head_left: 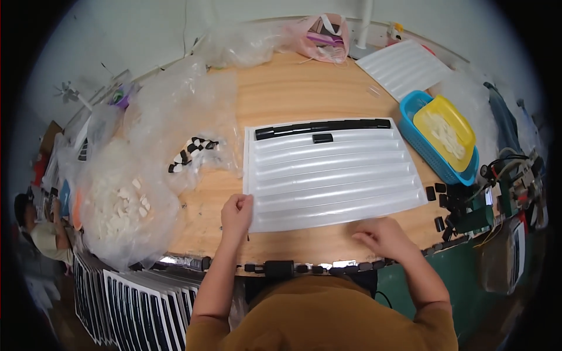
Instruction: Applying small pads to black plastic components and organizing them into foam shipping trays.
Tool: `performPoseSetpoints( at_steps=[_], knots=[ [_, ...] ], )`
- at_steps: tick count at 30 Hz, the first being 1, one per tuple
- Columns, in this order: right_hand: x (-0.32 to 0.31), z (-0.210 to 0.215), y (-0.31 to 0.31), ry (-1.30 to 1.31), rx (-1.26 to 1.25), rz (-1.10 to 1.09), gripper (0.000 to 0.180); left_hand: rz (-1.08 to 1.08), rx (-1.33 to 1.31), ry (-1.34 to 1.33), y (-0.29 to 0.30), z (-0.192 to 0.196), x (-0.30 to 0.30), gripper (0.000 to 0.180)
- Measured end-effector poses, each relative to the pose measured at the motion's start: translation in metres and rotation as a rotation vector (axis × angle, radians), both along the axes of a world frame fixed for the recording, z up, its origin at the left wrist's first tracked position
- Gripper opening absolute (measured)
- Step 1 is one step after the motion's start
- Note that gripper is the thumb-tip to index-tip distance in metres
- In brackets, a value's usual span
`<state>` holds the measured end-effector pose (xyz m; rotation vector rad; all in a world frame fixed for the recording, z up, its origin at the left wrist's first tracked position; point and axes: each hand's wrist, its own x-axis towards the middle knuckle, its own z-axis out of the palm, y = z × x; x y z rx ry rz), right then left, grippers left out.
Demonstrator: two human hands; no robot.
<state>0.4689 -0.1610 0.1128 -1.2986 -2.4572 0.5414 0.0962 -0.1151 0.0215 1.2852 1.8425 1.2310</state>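
1. Ribbed white plastic tray (pixel 333 175), a wide moulded sheet with long grooves, lies flat on the round wooden tabletop (pixel 281 99) straight before the person; its far groove holds a row of small black rectangular parts (pixel 322 126), with one loose black part (pixel 322 138) in the next groove.
2. Left hand (pixel 236 214) is curled, pinching the tray's near left corner; right hand (pixel 380 235) is loosely closed at the near edge, and whether it holds anything I cannot tell. Steadying the thin sheet at both near corners seems the sound way to keep the seated parts from sliding.
3. Crumpled clear plastic bags (pixel 146 169) crowd the left side, one with white pieces, one with black-and-white pieces (pixel 190 153); these could snag the tray's left edge.
4. Blue plastic basket (pixel 430 152) with a yellow tray (pixel 445 131) inside stands at the right, just beside the sheet.
5. Another white ribbed tray (pixel 404 67) lies farther off.
6. Loose black parts (pixel 445 199) lie scattered by the right edge.
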Motion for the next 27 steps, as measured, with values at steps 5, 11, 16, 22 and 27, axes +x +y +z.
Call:
performPoseSetpoints(
  at_steps=[5, 11, 16, 22, 27],
  knots=[
    [0.073, -0.005, 0.067, 0.121, 0.219, -0.693, 0.026, -0.028, -0.090, -0.148, 0.010, 0.014, -0.011, 0.023],
    [0.140, -0.064, 0.117, -0.015, 0.145, -0.953, 0.036, -0.133, -0.285, -0.767, 0.044, 0.048, -0.003, 0.038],
    [0.153, -0.072, 0.139, 0.132, -0.051, -0.992, 0.032, -0.360, -0.301, -0.691, 0.072, 0.056, -0.011, 0.059],
    [0.137, -0.037, 0.162, 0.334, 0.078, -0.881, 0.020, -0.316, -0.130, -0.643, 0.093, 0.096, -0.022, 0.070],
    [0.118, -0.012, 0.200, 0.356, 0.300, -0.772, 0.019, -0.332, -0.085, -0.668, 0.126, 0.122, -0.040, 0.072]
  ],
)
